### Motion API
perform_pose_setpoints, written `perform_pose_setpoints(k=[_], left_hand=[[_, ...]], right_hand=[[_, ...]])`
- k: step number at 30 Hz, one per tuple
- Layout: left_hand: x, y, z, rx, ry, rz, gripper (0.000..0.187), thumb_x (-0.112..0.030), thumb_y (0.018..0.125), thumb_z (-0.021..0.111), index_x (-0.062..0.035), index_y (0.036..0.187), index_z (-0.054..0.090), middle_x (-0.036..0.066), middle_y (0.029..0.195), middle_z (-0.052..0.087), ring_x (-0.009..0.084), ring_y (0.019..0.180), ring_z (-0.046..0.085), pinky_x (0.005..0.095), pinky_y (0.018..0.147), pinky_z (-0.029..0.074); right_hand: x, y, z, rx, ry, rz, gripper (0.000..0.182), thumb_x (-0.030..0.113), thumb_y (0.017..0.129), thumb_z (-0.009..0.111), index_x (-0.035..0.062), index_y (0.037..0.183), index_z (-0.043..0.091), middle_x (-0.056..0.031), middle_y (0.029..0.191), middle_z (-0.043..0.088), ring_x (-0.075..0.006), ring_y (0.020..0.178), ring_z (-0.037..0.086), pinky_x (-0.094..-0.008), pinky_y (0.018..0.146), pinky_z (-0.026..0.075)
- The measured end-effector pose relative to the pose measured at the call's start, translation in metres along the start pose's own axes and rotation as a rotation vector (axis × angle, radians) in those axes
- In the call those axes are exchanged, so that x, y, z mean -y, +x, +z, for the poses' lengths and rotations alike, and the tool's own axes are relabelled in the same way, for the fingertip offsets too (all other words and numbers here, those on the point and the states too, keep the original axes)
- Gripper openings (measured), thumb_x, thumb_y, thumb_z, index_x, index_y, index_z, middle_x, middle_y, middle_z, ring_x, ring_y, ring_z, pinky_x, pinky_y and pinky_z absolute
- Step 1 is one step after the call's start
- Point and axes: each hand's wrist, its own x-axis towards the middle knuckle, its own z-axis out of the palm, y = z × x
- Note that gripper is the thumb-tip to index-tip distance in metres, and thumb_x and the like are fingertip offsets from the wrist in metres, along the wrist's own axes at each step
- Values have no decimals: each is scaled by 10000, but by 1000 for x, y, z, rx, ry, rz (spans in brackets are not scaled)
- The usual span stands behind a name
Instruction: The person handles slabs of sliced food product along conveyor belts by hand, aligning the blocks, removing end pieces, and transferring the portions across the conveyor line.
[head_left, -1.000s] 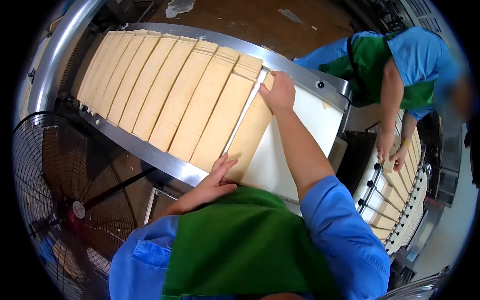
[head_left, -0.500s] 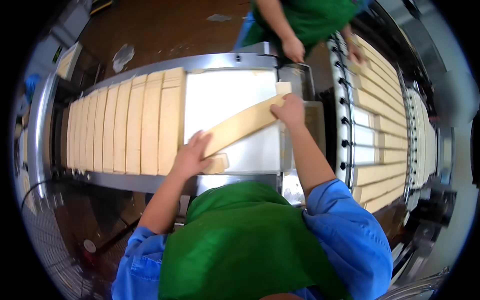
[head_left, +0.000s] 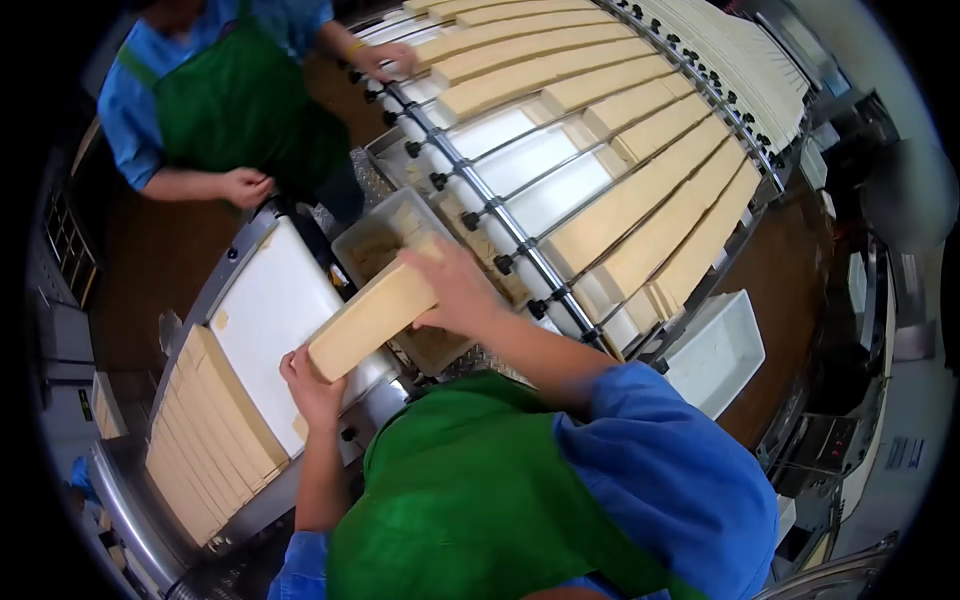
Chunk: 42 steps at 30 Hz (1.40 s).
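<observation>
**Your two grips hold one pale slab between two belts**

Your left grip (head_left: pixel 318 388) is curled around the near end of a long, pale slab (head_left: pixel 375 312), fingers parted by its width. Your right grip (head_left: pixel 460 290) has the far end, thumb spread from fingers; blur there makes its exact contact hard to judge. The slab slants upward from left grip to right, seemingly off any surface.

Behind the slab, beside your right grip, sits a bin (head_left: pixel 370 220) with broken pieces inside. Left of your left grip is a white belt (head_left: pixel 275 285), with a tight row of strips (head_left: pixel 215 420) at its far left end. Up and right of your right grip, pale blocks (head_left: pixel 620 220) lie in rows between the rods of a second belt (head_left: pixel 565 195). A white tray (head_left: pixel 715 345) stands to the right of that grip. Beyond both grips, a co-worker (head_left: pixel 250 120) reaches one hand to the blocks.
</observation>
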Motion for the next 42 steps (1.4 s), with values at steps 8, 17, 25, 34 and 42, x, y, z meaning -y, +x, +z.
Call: perform_pose_setpoints(k=[8,17,25,34,42], left_hand=[[-230,53,41,210,-58,639,808,-180,688,831,-94,1407,472,243,1479,339,448,1289,456,476,1053,429],[-277,102,63,547,-401,334,821,-19,746,794,-132,1465,416,171,1558,251,348,1277,524,387,960,554],[-313,118,112,758,-510,393,715,114,787,682,-116,1422,449,143,1527,273,275,1256,545,329,913,565],[-249,104,120,507,-950,-33,847,186,784,467,-129,1551,293,154,1556,349,198,1216,574,252,921,495],[-128,43,52,412,-805,-216,774,-149,923,675,-155,1570,250,182,1563,350,298,1243,538,392,1039,448]], right_hand=[[-264,47,-139,-282,581,890,855,683,963,345,-53,1350,548,-249,1304,615,-353,1296,532,-409,1095,382],[-307,64,-156,80,-152,841,935,718,894,497,-74,1389,457,-305,1261,611,-401,1229,577,-424,1022,470],[-260,64,-160,92,-316,571,923,692,872,564,-31,1436,453,-288,1425,495,-411,1366,437,-451,1132,365],[-149,21,-96,-62,-232,-94,571,358,857,689,199,1388,552,-161,1448,518,-367,1357,455,-501,1094,361],[-149,24,-50,-17,-661,-198,341,175,843,623,139,1178,672,-77,1344,578,-304,1301,496,-480,1039,403]])
